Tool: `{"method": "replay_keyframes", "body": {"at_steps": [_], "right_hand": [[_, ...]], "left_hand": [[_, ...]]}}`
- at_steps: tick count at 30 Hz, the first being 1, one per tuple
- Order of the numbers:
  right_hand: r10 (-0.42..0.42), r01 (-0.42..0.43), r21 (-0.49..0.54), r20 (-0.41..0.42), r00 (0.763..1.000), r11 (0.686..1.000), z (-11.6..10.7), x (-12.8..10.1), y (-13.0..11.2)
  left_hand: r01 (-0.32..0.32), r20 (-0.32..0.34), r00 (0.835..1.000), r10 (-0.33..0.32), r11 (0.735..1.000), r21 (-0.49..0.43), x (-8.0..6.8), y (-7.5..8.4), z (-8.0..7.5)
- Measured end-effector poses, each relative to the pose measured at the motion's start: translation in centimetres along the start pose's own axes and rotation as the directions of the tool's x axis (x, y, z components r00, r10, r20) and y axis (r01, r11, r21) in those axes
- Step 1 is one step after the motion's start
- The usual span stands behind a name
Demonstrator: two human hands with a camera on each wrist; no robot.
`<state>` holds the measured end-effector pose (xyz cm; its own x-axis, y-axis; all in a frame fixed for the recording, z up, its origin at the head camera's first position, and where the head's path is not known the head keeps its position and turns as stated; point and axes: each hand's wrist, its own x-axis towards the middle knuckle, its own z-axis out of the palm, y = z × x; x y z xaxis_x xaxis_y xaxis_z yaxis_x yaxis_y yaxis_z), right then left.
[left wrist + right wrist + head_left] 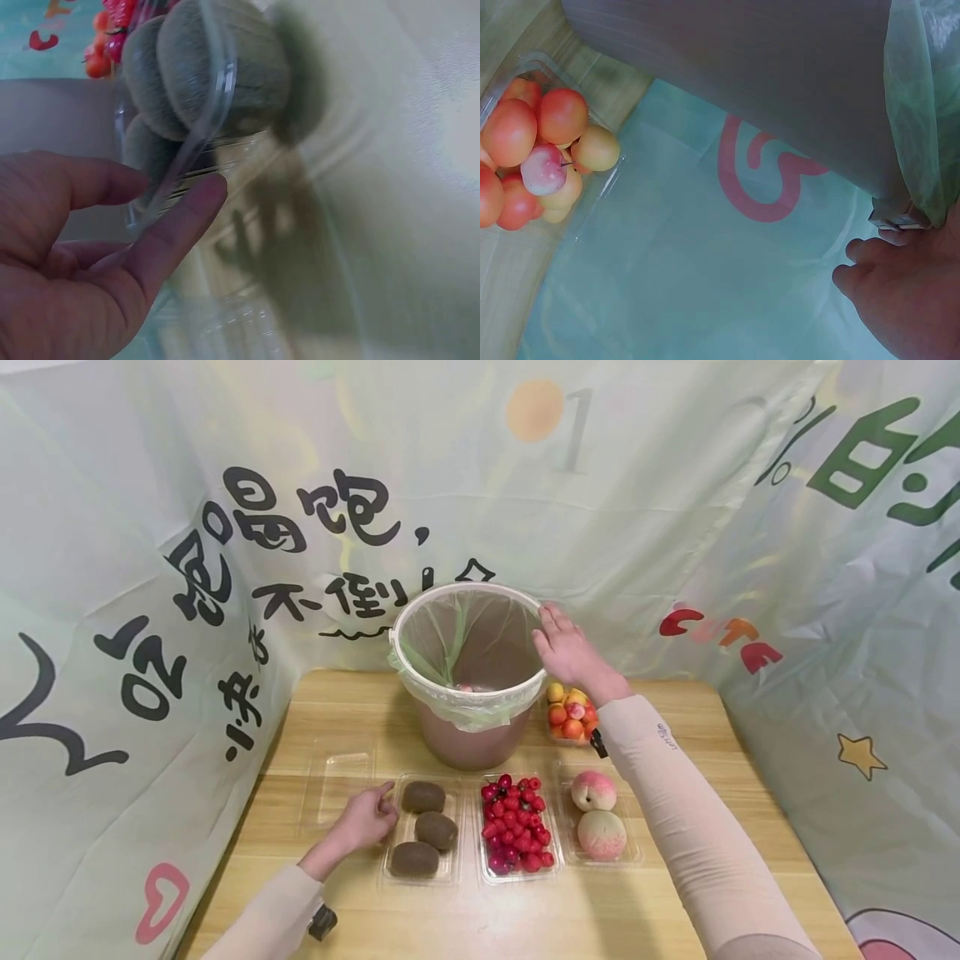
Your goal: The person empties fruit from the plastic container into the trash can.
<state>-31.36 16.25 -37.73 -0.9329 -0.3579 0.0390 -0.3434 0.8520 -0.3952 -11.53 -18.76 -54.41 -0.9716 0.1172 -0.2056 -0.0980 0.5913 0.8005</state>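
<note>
Clear plastic tray (420,831) of 3 kiwis (423,797) touches my loosely curled left hand (365,819). My right hand (567,647), fingers spread, rests on the bin (468,672) rim.

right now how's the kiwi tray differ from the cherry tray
The kiwi tray holds three large, dull brown kiwis in a row; the cherry tray is heaped with many small, glossy red cherries. The left hand touches the kiwi tray; nothing touches the cherry tray. Both are clear plastic, side by side.
</note>
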Motion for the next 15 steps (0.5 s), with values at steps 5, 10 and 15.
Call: {"method": "replay_keyframes", "body": {"at_steps": [5,10,15], "right_hand": [[0.000,0.000,-0.005,-0.001,1.000,1.000,0.0,0.0,0.0],[-0.003,0.003,-0.002,-0.004,1.000,1.000,-0.1,0.1,-0.1],[-0.001,0.001,0.001,0.000,1.000,1.000,-0.1,0.0,-0.2]], "left_hand": [[0.035,-0.005,0.999,-0.035,0.999,-0.018,-0.1,-0.2,0.7],[0.059,-0.031,0.998,-0.060,0.997,-0.042,-0.2,-0.2,0.9],[0.074,-0.035,0.997,-0.076,0.997,-0.036,-0.3,-0.4,1.4]]}}
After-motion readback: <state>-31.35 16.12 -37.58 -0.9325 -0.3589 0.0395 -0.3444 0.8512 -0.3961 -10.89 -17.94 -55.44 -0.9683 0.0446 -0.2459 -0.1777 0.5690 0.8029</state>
